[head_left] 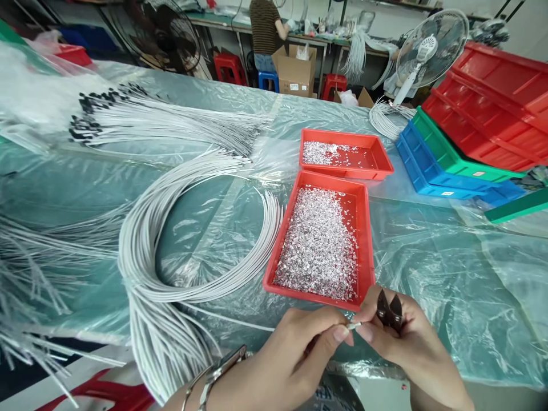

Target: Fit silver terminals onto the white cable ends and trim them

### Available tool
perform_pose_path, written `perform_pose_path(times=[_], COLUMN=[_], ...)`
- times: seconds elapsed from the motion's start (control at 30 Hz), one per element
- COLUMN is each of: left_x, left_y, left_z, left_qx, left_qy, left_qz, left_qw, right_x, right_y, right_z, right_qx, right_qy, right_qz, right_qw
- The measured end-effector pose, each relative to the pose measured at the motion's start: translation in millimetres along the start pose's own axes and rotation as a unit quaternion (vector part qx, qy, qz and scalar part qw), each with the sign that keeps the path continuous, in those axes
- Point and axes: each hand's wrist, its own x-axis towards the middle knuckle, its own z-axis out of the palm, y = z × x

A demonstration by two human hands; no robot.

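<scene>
My left hand pinches a thin white cable close to its end, between thumb and index finger. At that end, the thumb and index finger of my right hand close on the tip; whatever small piece sits there is too hidden to make out. Tucked in the right palm is a pair of pliers, dark jaws upward and spread apart. Just beyond both hands stands a red tray of small shiny metal pieces. A large coil of white cables lies to the left.
Behind the near tray is a second red tray with fewer metal pieces. A bundle of dark-tipped cables lies at the back left. Stacked red, green and blue crates stand right. Fans and a person are beyond the plastic-covered table.
</scene>
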Motion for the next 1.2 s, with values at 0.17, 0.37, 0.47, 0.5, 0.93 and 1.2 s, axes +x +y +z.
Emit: perform_pose_path(times=[0.17, 0.37, 0.47, 0.5, 0.93, 1.2], left_x=[-5.2, -6.3, -5.1, -4.7, -4.3, -3.4], left_y=[-7.5, -15.0, -14.9, -14.5, -21.5, -21.8], left_z=[6.3, 12.3, 13.4, 13.5, 12.4, 13.0], left_qx=[-0.042, -0.091, -0.126, -0.135, -0.184, -0.208], left_qy=[0.025, 0.06, 0.059, 0.06, 0.065, 0.066], left_qz=[-0.03, -0.021, -0.016, -0.016, -0.062, -0.063], left_qw=[0.998, 0.994, 0.99, 0.989, 0.979, 0.974], right_x=[0.2, -2.7, -1.9, -1.6, 8.7, 7.4], right_y=[8.8, 9.1, 6.8, 6.0, 3.4, 5.5], right_z=[-2.6, -1.4, -0.3, 0.2, 2.8, 5.7], right_qx=[-0.017, -0.03, -0.037, -0.038, -0.017, -0.012], right_qy=[0.021, 0.022, 0.039, 0.043, 0.05, 0.066], right_qz=[-0.013, -0.006, -0.005, -0.01, -0.009, -0.002], right_qw=[1.0, 0.999, 0.999, 0.998, 0.999, 0.998])
